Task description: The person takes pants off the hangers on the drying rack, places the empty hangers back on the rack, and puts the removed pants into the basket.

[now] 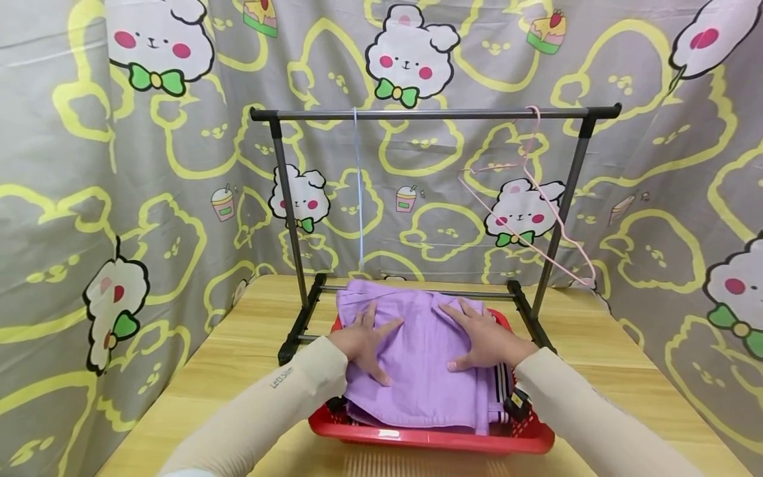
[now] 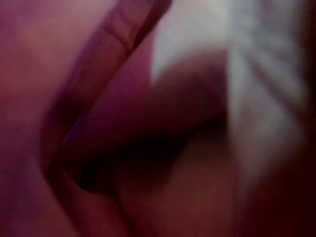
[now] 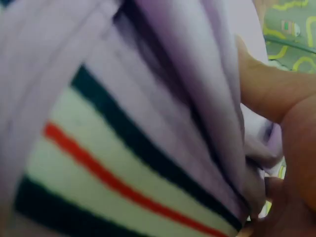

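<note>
Folded purple cloth point(image 1: 417, 358), a garment of an uncertain kind, lies on top of a red basket point(image 1: 429, 437). My left hand point(image 1: 365, 341) rests on its left side with fingers spread. On the right side my right hand point(image 1: 485, 334) lies with fingers spread and the thumb pointing left. Beneath the purple layer, dark and white striped fabric point(image 1: 502, 391) shows at the right; the right wrist view shows a striped band point(image 3: 113, 173) with a red line, close by the thumb point(image 3: 271, 89). The left wrist view is dark and blurred, mostly skin and sleeve point(image 2: 266, 108).
Behind the basket stands a dark metal clothes rack point(image 1: 429, 114) on a wooden table point(image 1: 226, 371). A blue hanger point(image 1: 359, 192) and a pink hanger point(image 1: 560, 225) hang from its bar. A patterned curtain point(image 1: 334, 53) surrounds the table's back and sides.
</note>
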### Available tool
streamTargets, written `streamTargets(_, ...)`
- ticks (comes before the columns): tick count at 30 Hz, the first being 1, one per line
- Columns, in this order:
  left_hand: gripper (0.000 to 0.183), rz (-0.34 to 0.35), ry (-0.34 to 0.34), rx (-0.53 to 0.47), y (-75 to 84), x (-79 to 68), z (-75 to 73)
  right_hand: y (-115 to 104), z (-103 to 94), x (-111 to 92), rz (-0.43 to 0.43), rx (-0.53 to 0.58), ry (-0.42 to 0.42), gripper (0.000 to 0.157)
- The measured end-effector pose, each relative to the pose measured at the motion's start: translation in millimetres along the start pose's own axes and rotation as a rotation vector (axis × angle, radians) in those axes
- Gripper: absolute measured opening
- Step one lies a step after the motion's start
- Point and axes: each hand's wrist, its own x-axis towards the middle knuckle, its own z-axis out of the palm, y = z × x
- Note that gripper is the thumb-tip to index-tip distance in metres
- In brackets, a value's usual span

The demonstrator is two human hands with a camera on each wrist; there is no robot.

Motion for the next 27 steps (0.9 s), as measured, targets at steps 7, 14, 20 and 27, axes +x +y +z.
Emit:
streamTargets(7, 0.112, -0.065, -0.041, 0.024, 7.6, 4.5, 5.6, 2, 10.9, 2, -0.01, -0.061, -0.068, 0.101)
streamTargets(14, 0.112, -0.14, -0.081, 0.057, 14.3, 15.5, 15.3, 6, 16.2, -3, -0.083, -0.183, -0.141, 0.096)
streamTargets(20, 0.115, -0.178, -0.107, 0.121, 17.6, 25.8, 26.9, 3, 14.4, -4, -0.06, -0.222, -0.241, 0.093)
streamTargets(27, 0.115, -0.198, -0.05, 0.231, 39.5, 12.4, 17.7, -10, 12.1, 0, 0.06, -0.262, -0.29, 0.086)
